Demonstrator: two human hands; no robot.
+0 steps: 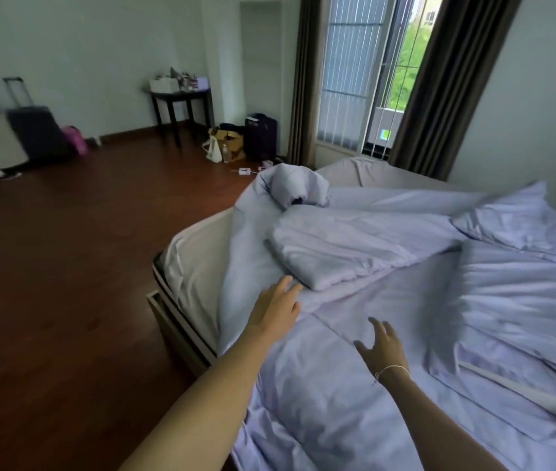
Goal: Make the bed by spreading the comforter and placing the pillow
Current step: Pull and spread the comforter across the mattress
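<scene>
- Just ahead of your left hand point(278, 305), a folded-back flap of the comforter point(344, 253) lay doubled over on itself, its nearest corner almost touching your fingertips.
- You had both hands spread wide and holding nothing; your left hand's fingers were straight and reached the cloth at the flap's corner, though whether they pressed it could not be told.
- Your right hand point(383, 348) hovered with splayed fingers over the flat lower stretch of the comforter, nearer to you and further from the flap than your left.
- That flap's long axis ran from the corner by your left hand away and to the right, toward the pillow point(504, 215) at the far right side of the bed point(198, 253).
- Beyond the flap a bunched hump of the comforter stood near the bed's left edge, where the white sheet showed bare.
- By my judgement your left hand was the better placed to take the flap's corner, and the pull would have needed to go left and toward you, over the bare sheet.
- A second mound of lilac bedding point(514, 300) lay to the right of your right hand; whether it was pillow or comforter could not be told.
</scene>
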